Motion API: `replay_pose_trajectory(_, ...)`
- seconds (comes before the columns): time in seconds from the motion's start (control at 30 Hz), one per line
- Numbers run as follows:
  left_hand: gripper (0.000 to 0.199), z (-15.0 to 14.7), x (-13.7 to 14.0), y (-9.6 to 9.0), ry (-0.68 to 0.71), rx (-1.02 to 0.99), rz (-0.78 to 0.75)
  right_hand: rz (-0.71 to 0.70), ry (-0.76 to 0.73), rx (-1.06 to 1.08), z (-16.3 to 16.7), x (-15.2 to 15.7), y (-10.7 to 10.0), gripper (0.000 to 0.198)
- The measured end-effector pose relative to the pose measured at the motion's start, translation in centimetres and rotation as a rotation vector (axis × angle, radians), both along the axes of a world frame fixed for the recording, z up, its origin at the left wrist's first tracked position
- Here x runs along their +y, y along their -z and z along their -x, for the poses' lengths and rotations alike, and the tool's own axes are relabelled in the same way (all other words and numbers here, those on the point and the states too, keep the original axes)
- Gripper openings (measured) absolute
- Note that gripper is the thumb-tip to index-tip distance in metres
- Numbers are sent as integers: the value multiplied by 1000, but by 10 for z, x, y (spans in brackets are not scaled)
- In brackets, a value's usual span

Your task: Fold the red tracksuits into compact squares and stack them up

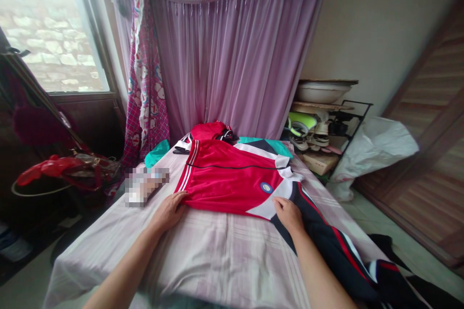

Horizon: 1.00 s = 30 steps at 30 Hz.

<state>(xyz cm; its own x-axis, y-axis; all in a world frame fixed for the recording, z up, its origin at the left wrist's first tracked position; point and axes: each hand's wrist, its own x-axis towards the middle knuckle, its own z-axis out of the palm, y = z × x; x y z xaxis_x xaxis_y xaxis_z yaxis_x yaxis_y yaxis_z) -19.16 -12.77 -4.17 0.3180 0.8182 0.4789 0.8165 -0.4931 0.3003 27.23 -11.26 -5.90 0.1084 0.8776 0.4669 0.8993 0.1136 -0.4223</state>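
Left hand (pixel 169 211): at jacket (pixel 224 186) hem (pixel 189 166); finger grip I cannot tell;
Right hand (pixel 289 214): at white panel (pixel 265 208); fingers likewise unclear

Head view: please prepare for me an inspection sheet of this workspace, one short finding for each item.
Surface: creased pale cloth.
Job's things: red jacket, spread out; dark sleeve extended, badge facing up.
Clutter: red garment behind the jacket; teal cloth at left; a pixelated item, unreadable.
Hands: left hand at the striped hem; right hand at the white panel; grip unclear for both.
Cables: nothing seen.
Surroundings: purple curtain, window, shoes, white sack.
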Motion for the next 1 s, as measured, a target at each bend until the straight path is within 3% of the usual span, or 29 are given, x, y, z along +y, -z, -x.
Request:
replay_pose_trajectory(0.63,34,-3,1,-11,-1,-10,23,96,46,-55,9,-14,-16,35)
replay_pose_trajectory(0.77,40,-3,1,-11,-33,-3,46,164,290,-142,-3,-20,-33,41)
replay_pose_trajectory(0.87,40,-3,2,-10,-35,-8,58,314,518,-199,-24,-26,-48,43)
replay_pose_trajectory(1.0,35,-3,2,-11,-25,-23,71,514,597,-139,-48,-31,-60,37)
